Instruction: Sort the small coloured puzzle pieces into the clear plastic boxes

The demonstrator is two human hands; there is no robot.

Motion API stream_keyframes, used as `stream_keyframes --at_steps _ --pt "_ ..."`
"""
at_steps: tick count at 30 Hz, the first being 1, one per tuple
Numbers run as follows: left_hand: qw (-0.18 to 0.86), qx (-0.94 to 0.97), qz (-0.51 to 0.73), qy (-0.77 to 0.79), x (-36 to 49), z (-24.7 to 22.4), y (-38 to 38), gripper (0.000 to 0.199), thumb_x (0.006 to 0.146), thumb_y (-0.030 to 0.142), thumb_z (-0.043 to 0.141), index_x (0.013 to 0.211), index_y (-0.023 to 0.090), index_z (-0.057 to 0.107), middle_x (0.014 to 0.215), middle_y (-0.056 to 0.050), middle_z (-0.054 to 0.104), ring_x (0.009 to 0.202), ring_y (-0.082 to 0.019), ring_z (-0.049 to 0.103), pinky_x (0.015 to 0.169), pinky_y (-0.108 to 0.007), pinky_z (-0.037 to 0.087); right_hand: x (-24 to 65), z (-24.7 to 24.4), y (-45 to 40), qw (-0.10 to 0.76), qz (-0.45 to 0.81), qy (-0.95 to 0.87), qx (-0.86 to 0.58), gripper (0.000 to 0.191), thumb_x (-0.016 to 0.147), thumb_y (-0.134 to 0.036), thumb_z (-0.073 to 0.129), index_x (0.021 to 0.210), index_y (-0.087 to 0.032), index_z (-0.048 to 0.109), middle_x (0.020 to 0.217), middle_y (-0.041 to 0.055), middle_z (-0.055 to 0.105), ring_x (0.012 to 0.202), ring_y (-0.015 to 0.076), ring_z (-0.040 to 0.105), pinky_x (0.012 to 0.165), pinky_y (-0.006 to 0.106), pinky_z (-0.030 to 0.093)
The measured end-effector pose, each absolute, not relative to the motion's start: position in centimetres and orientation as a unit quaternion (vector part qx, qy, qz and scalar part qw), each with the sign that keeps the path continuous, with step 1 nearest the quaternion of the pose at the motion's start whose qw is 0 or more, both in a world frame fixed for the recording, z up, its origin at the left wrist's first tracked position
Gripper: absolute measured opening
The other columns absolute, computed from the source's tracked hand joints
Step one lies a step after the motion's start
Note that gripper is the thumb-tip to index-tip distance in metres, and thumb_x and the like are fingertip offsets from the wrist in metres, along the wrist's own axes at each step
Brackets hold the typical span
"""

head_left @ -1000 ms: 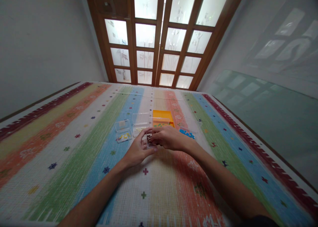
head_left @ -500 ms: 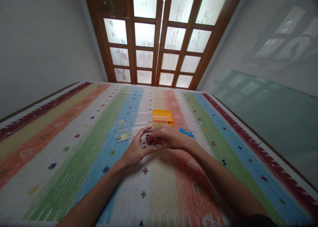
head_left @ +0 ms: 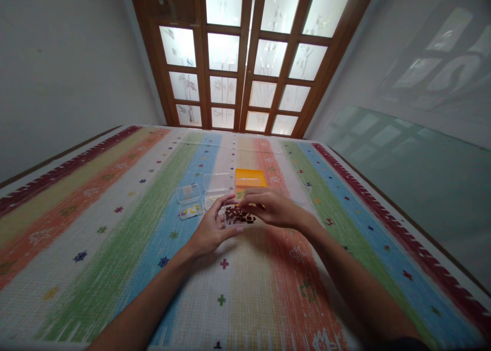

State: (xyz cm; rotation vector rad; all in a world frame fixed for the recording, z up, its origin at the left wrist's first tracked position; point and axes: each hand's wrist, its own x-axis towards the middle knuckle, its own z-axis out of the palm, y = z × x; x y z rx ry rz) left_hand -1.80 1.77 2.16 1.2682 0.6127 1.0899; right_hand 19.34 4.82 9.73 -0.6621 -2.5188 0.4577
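Observation:
My left hand (head_left: pixel 209 232) grips the left side of a small clear plastic box (head_left: pixel 231 225), its thumb along the near edge and its fingers round the far side. Inside lie many small dark brown pieces (head_left: pixel 241 215). Over the right side of this box, my right hand (head_left: pixel 273 207) has its fingertips pinched together; what they hold, if anything, cannot be made out. Just behind the fingers are green pieces (head_left: pixel 240 194) at the yellow tray (head_left: pixel 251 173), whose near part is covered by the hand.
Left of the hands stands an open clear box with yellow pieces (head_left: pixel 190 210). Beside it, another open clear box (head_left: pixel 212 193) holds pale pieces, partly behind my left fingers. A striped cloth (head_left: pixel 153 187) covers the table; paned wooden doors (head_left: pixel 243 85) rise beyond the far edge.
My right hand has lifted out of the brown pieces and shifted right, uncovering them. Its wrist now hides the blue pieces seen earlier on the right. The left hand stays put.

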Motion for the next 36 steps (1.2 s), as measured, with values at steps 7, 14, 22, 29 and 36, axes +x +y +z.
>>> stream_keyframes --at_steps 7,14,22,29,36 --pt "0.642 0.544 0.474 0.259 -1.8 2.1 1.5 0.079 0.069 0.020 0.089 0.137 0.027 0.051 0.138 -0.012 0.056 0.122 -0.030 0.065 0.107 -0.048 0.051 22.6 8.9 3.5 0.366 0.145 -0.846 -0.360 0.019 0.100 -0.033 0.058 0.095 -0.017 0.068 0.072 -0.0020 0.054 0.059 0.0101 0.047 0.057 0.023 0.038" --pt "0.642 0.557 0.471 0.237 -1.2 1.8 1.1 0.073 0.072 0.018 0.087 0.134 0.028 0.052 0.136 -0.010 0.060 0.123 -0.028 0.064 0.104 -0.043 0.054 22.2 7.8 0.3 0.296 0.086 -0.898 -0.314 0.043 0.091 -0.054 0.067 0.116 -0.019 0.069 0.098 0.0071 0.054 0.084 0.0181 0.056 0.073 0.031 0.048" --pt "0.643 0.574 0.447 0.240 -1.0 1.9 0.7 0.073 0.073 0.019 0.086 0.136 0.026 0.050 0.136 -0.012 0.062 0.124 -0.030 0.063 0.101 -0.041 0.056 20.5 7.1 -0.8 0.207 0.033 -0.923 -0.322 0.053 0.082 -0.065 0.069 0.109 -0.019 0.070 0.102 0.0093 0.056 0.082 0.0186 0.054 0.068 0.030 0.045" --pt "0.630 0.591 0.441 0.243 -1.0 1.9 0.6 0.072 0.074 0.021 0.086 0.136 0.028 0.051 0.137 -0.011 0.060 0.124 -0.030 0.063 0.103 -0.045 0.054 20.8 7.2 -0.7 0.221 0.050 -0.920 -0.320 0.050 0.084 -0.059 0.071 0.115 -0.019 0.068 0.100 0.0088 0.057 0.080 0.0189 0.055 0.067 0.030 0.045" --pt "0.631 0.572 0.448 0.271 -1.0 1.9 0.3 0.078 0.073 0.022 0.087 0.139 0.029 0.047 0.144 -0.011 0.052 0.121 -0.030 0.063 0.101 -0.044 0.056 23.8 6.6 -0.2 0.345 0.114 -0.867 -0.341 0.046 0.082 -0.042 0.078 0.120 -0.024 0.059 0.097 0.0040 0.054 0.076 0.0163 0.052 0.066 0.029 0.045"
